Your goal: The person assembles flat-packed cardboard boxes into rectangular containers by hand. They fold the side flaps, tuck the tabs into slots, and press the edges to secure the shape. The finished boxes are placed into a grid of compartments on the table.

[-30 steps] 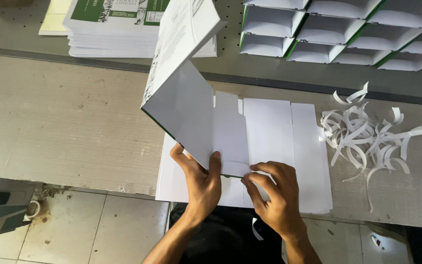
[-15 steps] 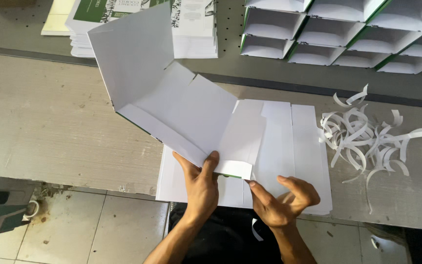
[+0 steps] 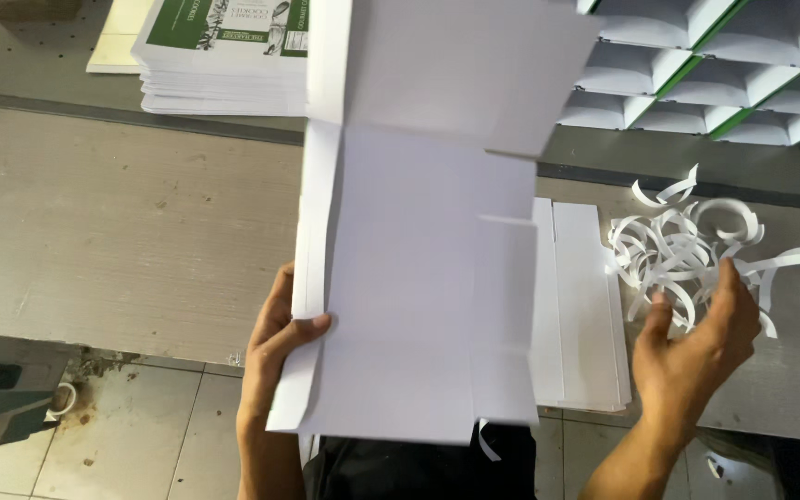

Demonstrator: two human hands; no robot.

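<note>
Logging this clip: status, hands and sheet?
Left hand grips white card blank, raised. Right hand open, empty, beside paper strips. Nothing blocking.

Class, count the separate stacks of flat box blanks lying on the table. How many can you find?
2: a green-printed stack at the table's far side, and a plain white stack near its front edge, partly hidden by the raised blank. Others may be hidden.

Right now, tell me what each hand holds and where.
Left hand grips the flat white cardboard box blank by its lower left edge flap; right hand is open, holding nothing.
</note>
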